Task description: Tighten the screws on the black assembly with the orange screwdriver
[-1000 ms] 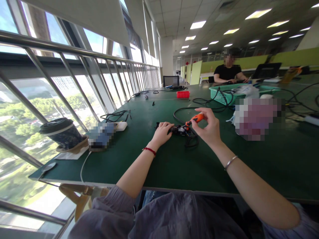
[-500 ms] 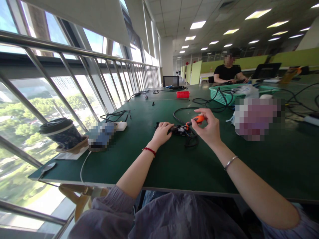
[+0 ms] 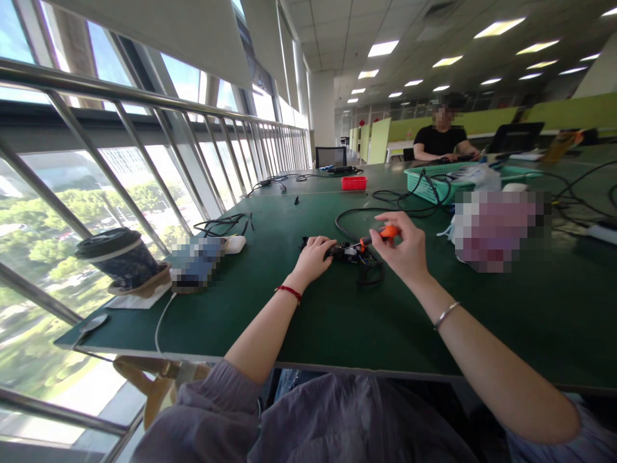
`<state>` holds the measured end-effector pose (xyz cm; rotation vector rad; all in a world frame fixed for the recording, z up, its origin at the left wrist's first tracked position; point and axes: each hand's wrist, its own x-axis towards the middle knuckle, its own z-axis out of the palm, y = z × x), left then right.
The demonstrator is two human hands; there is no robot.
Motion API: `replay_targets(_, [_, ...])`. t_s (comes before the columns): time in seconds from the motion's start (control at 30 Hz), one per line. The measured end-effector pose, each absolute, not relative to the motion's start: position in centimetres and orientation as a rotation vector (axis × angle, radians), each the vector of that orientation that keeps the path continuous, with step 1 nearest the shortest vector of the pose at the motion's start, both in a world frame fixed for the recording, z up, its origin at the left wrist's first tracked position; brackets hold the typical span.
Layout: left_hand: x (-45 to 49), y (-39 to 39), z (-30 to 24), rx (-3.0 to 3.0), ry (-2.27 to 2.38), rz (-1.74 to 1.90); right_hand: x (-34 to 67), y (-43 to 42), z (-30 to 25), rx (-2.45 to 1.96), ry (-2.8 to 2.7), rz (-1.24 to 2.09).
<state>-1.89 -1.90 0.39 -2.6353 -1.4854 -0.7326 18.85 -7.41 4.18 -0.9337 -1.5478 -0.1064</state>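
Note:
In the head view, my right hand [image 3: 403, 244] is closed on a screwdriver [image 3: 385, 233] with an orange and dark handle. Its thin shaft points left, and the tip meets a small black device [image 3: 351, 253] lying on the green table [image 3: 347, 328]. Wires show at the device's right side, and a black cable runs from it. My left hand [image 3: 315, 254] is wrapped over the left end of the device, pressing it to the tabletop. The fingers cover much of that end, so its full shape is hidden.
A lidded paper cup [image 3: 124, 260], a blurred-out item [image 3: 198, 262] and a white case [image 3: 234, 244] stand to the left. Farther back are a red box [image 3: 353, 184], a green basket [image 3: 427, 183] and black cables. A person [image 3: 443, 135] sits across the table.
My right fingers have shifted slightly around the screwdriver's handle, and the handle sits a touch farther right. My left hand and the device have stayed in place.

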Motion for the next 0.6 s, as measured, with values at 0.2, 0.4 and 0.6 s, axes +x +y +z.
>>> replay_targets(0.2, [-1.95, -1.83, 0.3, -2.635, -1.477, -0.73, 18.68, -7.52, 4.28, -0.826, -1.541, -0.128])
replay_targets(0.4, [-1.95, -1.76, 0.25, -2.631, -1.481, -0.716, 18.92, -7.39, 4.18, -0.932, -1.577, -0.121])
replay_targets(0.6, [-1.94, -1.85, 0.35, -2.632, -1.479, -0.714, 18.85, -7.47, 4.17, -0.9, -1.553, -0.114])
